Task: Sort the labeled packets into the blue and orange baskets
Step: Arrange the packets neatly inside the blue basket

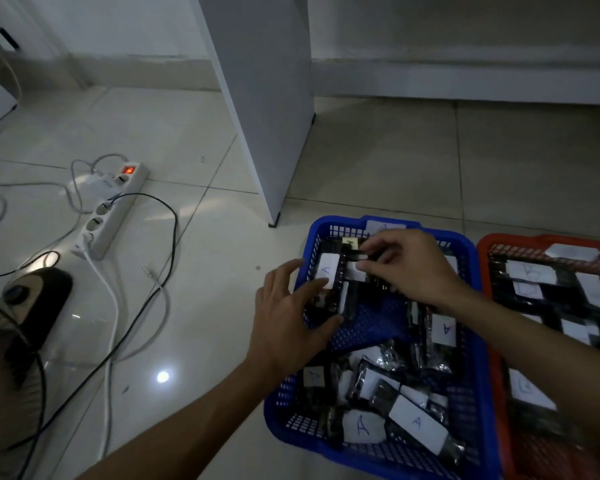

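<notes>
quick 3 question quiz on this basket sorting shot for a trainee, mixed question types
1. True or false: the right hand pinches a packet over the blue basket.
2. Which letter shows on the labels in the blue basket? A) A B) C C) D
3. Fill in: the orange basket sits to the ____ of the blue one.

Key
1. True; the left hand rests spread-fingered at that basket's left rim, touching packets.
2. A, for example on the near label.
3. Right.
</notes>
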`<state>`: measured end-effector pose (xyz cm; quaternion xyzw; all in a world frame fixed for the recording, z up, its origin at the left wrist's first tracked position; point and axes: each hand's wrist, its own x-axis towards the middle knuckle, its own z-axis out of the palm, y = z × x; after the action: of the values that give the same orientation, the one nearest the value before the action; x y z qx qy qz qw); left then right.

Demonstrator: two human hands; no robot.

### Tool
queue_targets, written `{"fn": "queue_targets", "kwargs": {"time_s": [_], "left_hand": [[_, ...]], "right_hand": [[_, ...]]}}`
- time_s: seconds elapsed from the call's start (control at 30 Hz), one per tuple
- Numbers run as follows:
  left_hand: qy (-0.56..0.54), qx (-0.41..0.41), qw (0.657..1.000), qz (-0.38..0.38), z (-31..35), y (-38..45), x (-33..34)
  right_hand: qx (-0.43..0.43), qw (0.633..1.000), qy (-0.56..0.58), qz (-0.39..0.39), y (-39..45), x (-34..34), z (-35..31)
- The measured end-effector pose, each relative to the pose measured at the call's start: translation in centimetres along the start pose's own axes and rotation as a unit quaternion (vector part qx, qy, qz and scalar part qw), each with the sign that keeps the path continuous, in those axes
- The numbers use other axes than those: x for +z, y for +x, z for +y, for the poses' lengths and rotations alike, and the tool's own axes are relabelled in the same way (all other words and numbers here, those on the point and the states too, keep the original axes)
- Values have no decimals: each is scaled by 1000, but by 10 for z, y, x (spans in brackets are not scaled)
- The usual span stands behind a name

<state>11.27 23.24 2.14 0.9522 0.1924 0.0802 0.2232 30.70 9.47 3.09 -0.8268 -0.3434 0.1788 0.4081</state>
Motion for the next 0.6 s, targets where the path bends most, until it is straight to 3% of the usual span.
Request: {"fn": "queue_targets", "kwargs": {"time_s": [0.1,0.23,0.33,0.6], "left_hand": [[-99,97,989,-40,5,-9,-11],[-81,154,965,-194,12,-25,-7],[-67,166,952,-246,15,-29,6],[-25,223,923,-312,27,-9,22]], "right_hand": [[7,996,-39,-83,-42,-25,1],[45,957,-142,-249,-117,-32,-3],[61,939,-217,-261,-158,-22,-9],[62,928,-288,-228,-183,-5,-8]]}}
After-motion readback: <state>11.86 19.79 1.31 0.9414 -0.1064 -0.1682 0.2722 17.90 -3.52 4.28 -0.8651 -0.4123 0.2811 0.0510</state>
